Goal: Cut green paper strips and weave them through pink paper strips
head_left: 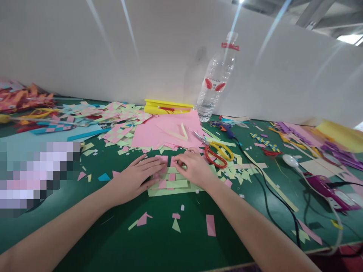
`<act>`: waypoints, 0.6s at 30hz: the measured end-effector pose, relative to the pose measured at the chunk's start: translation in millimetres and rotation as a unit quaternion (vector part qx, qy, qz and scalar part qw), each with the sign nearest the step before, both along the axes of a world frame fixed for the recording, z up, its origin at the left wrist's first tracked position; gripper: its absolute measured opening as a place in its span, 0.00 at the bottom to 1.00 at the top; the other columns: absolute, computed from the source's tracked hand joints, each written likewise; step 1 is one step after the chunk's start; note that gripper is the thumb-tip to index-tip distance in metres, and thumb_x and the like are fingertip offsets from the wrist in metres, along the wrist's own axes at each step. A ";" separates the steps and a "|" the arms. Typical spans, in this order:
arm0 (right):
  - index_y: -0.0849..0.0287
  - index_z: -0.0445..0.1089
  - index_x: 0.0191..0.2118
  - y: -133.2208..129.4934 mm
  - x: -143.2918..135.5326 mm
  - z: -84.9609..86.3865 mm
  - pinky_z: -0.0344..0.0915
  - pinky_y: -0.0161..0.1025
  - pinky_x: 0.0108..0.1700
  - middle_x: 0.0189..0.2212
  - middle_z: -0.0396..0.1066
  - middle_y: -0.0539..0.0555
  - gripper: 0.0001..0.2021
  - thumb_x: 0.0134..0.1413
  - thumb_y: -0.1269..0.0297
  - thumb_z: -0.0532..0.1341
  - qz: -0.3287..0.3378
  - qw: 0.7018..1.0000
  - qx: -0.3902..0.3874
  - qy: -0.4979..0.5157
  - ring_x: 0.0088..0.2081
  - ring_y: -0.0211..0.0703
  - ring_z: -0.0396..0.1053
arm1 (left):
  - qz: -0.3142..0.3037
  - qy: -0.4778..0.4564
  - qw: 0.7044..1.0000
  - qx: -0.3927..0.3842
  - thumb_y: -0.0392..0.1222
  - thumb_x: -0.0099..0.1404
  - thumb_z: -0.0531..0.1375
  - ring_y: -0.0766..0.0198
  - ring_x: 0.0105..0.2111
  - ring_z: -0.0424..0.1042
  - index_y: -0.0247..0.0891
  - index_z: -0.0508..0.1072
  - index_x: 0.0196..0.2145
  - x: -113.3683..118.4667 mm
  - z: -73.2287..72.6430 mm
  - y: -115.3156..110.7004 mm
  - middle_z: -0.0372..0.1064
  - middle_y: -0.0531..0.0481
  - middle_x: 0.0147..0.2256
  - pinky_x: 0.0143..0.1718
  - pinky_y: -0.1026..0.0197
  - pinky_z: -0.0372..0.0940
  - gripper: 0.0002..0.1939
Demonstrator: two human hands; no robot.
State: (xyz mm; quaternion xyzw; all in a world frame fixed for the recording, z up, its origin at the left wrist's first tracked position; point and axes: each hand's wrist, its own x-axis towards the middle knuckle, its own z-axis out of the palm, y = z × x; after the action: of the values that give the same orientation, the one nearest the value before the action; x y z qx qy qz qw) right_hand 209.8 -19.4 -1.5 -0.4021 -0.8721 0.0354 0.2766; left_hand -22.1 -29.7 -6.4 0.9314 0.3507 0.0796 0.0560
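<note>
A small mat of pale green paper strips (177, 184) with pink strips woven through it lies on the green table. My left hand (141, 172) rests flat on its left side, fingers stretched out. On the far right side, my right hand (194, 166) pinches at a pink paper strip (172, 161) with thumb and forefinger. Just beyond both hands is a pink paper sheet (167, 130) with a pale folded strip on it. Scissors with red and yellow handles (217, 153) lie to the right of the sheet.
A plastic bottle (214, 83) stands against the wall by a yellow paper roll (168, 107). Black cable, a glue gun (222, 125) and a purple device (333, 192) lie to the right. Woven paper pieces (119, 132) pile up at left. Paper scraps (210, 225) lie near the front.
</note>
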 end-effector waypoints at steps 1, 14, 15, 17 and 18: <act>0.59 0.70 0.36 0.2 0.2 -0.3 0.54 0.42 0.47 0.23 0.70 0.48 0.07 0.57 0.69 0.54 -0.001 1.000 -0.001 0.000 0.27 0.37 0.64 | 0.001 -0.002 1.000 -0.002 0.52 0.71 0.43 0.62 0.61 0.50 0.49 0.54 0.61 0.3 0.4 -0.1 0.50 0.56 0.62 0.62 0.49 0.42 0.23; 0.60 0.70 0.34 0.3 1.3 2.2 0.54 0.41 0.46 0.20 0.68 0.47 0.08 0.57 0.65 0.55 -0.029 1.000 -0.004 -0.005 0.25 0.36 0.63 | -0.001 -0.031 1.000 0.000 0.52 0.70 0.44 0.59 0.59 0.54 0.48 0.57 0.59 0.5 4.6 -1.2 0.57 0.52 0.59 0.61 0.48 0.46 0.22; 0.60 0.71 0.34 0.2 1.4 2.5 0.54 0.41 0.46 0.20 0.68 0.47 0.08 0.57 0.65 0.55 -0.039 0.999 -0.004 -0.003 0.25 0.36 0.63 | 0.002 -0.031 1.000 0.001 0.52 0.70 0.45 0.59 0.59 0.55 0.47 0.57 0.59 0.5 4.7 -1.3 0.57 0.52 0.59 0.60 0.48 0.47 0.22; 0.60 0.71 0.32 0.1 1.5 3.2 0.54 0.42 0.45 0.20 0.67 0.47 0.09 0.57 0.63 0.55 -0.055 0.998 -0.012 -0.002 0.25 0.37 0.63 | 0.004 -0.033 0.999 0.002 0.52 0.69 0.46 0.58 0.58 0.55 0.47 0.56 0.59 0.5 5.3 -1.9 0.57 0.51 0.59 0.60 0.48 0.48 0.23; 0.60 0.71 0.32 0.1 1.6 3.5 0.54 0.42 0.45 0.20 0.67 0.47 0.09 0.57 0.62 0.55 -0.060 0.998 -0.017 -0.001 0.25 0.37 0.63 | 0.006 -0.037 0.999 0.003 0.52 0.69 0.47 0.57 0.58 0.56 0.47 0.57 0.59 0.6 5.7 -2.3 0.57 0.51 0.59 0.59 0.48 0.49 0.23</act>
State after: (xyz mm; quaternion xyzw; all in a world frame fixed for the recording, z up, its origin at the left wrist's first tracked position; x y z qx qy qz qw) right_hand 211.3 -19.3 2.0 -0.4580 -0.8461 0.0331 0.2705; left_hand -21.5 -32.0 -0.7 0.9260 0.3536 0.1151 0.0657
